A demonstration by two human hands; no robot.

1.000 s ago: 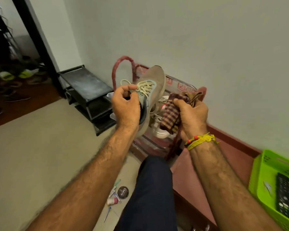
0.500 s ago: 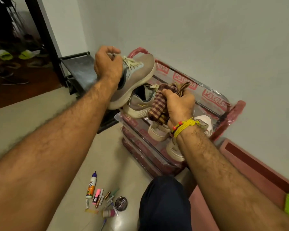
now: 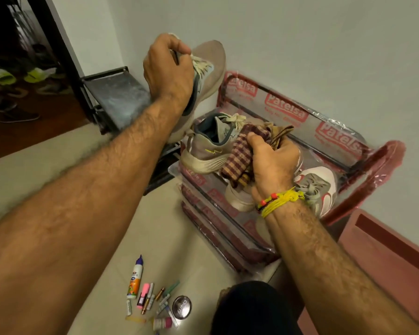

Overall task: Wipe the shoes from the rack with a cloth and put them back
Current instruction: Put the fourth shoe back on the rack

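My left hand (image 3: 167,71) grips a beige sneaker (image 3: 209,68) by its collar and laces, holding it in the air above the left end of the red shoe rack (image 3: 363,175). Its twin (image 3: 208,146) sits on the rack's top shelf, heel toward me. My right hand (image 3: 271,165) is closed on a bunched maroon-and-tan checked cloth (image 3: 240,155), hovering over the top shelf just right of that twin. A white and grey sneaker (image 3: 322,187) lies on the shelf behind my right wrist. The rack is wrapped in clear plastic with red labels.
A low dark metal rack (image 3: 116,95) stands left of the red one. On the floor near my knee (image 3: 252,308) lie a glue bottle (image 3: 136,276), markers and a small round tin (image 3: 181,306). A reddish ledge (image 3: 392,257) runs along the wall at right. Sandals sit beyond the doorway (image 3: 7,78).
My left hand has carried the beige sneaker up and left, away from the cloth, out over the rack's left end. My right hand with the cloth has lowered over the top shelf.
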